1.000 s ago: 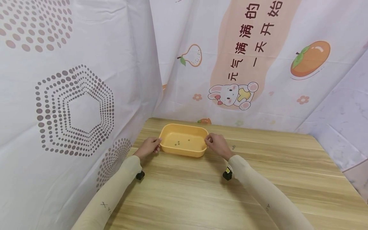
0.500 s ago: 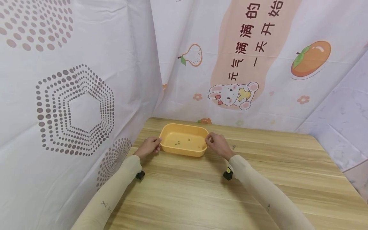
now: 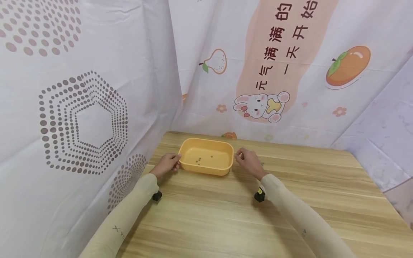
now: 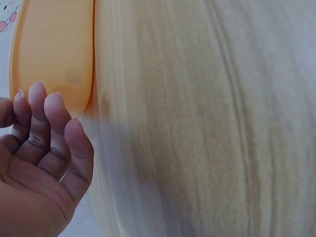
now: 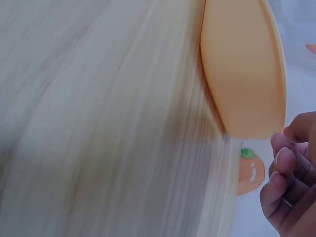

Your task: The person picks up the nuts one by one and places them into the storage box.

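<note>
A yellow plastic basin [image 3: 206, 167] sits near the far edge of the wooden table. Several tiny dark ring-like pieces [image 3: 199, 160] lie on its floor, too small to name surely. My left hand [image 3: 166, 165] grips the basin's left end by the rim, thumb on top; the left wrist view shows its fingers [image 4: 57, 106] bent against the end wall. Just off the basin's right end is my right hand [image 3: 250, 163], its fingers loosely bent. In the right wrist view its fingertips [image 5: 284, 160] are close to the basin corner, and nothing shows in them.
A few more tiny dark pieces [image 3: 262, 164] lie on the wooden table [image 3: 206, 215] just right of my right hand, partly hidden by it. A patterned curtain [image 3: 96, 107] hangs close on the left, and a printed one [image 3: 209, 93] behind the table.
My right hand has drawn back to the right from the basin's rim. A tiny piece seen near the basin's right end half a second ago now appears among those further left.
</note>
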Tool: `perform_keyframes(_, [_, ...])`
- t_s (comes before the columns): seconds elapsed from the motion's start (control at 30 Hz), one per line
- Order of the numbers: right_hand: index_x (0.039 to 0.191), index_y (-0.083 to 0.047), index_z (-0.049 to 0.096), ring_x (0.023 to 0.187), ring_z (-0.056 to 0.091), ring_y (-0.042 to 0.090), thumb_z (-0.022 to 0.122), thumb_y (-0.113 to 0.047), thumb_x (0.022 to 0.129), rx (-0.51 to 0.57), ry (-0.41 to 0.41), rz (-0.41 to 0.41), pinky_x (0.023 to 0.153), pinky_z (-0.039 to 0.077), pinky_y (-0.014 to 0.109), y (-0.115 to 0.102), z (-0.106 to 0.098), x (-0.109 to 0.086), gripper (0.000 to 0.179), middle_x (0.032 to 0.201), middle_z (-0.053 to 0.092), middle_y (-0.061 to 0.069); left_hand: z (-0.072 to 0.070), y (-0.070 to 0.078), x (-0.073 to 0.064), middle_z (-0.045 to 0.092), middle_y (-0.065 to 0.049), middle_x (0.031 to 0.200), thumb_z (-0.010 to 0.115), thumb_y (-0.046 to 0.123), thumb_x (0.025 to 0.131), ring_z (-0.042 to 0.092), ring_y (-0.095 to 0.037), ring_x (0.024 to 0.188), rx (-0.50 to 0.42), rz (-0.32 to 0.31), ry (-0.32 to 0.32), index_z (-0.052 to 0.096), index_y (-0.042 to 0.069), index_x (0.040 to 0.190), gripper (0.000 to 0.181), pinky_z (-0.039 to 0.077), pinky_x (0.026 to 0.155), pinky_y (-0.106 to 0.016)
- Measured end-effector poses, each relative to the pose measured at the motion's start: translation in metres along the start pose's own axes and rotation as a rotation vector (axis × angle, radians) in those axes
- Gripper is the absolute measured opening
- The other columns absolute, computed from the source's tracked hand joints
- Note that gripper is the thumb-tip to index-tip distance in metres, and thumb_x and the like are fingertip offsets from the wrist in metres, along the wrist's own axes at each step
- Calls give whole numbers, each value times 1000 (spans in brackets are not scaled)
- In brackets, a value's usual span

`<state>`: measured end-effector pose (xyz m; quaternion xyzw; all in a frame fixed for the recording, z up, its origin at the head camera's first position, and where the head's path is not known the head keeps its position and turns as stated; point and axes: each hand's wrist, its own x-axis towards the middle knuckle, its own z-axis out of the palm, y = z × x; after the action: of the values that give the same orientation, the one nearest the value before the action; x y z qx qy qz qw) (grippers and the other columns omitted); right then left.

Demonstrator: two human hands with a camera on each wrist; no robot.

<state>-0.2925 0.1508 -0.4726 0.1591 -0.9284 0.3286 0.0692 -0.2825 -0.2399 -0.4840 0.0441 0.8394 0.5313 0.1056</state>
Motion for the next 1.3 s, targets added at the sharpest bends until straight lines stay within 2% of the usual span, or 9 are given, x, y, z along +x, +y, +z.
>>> perform_keyframes(0.4, [100,-7,68,57,53,15,66,-16,99,-46,12,35,52,43,29,35,-11,-9,9,68,61,1,0,1,0,64,-9,83,49,31,112,60,-18,71,2,-1,10,64,0,99,37,55,64,-28])
perform_keyframes(0.67, [103,-5,67,62,54,17,65,-15,99,-75,2,87,56,45,31,50,-21,-17,11,74,63,4,1,1,-1,64,-9,83,49,31,112,60,-17,70,2,-1,13,64,0,99,37,54,63,-28])
perform_keyframes(1.3, [108,-1,65,63,57,18,60,-15,101,-111,-5,143,57,47,34,84,-42,-37,16,79,67,7,2,0,-2,62,-7,79,48,33,112,59,-15,66,-17,-8,0,63,0,95,40,53,60,-27])
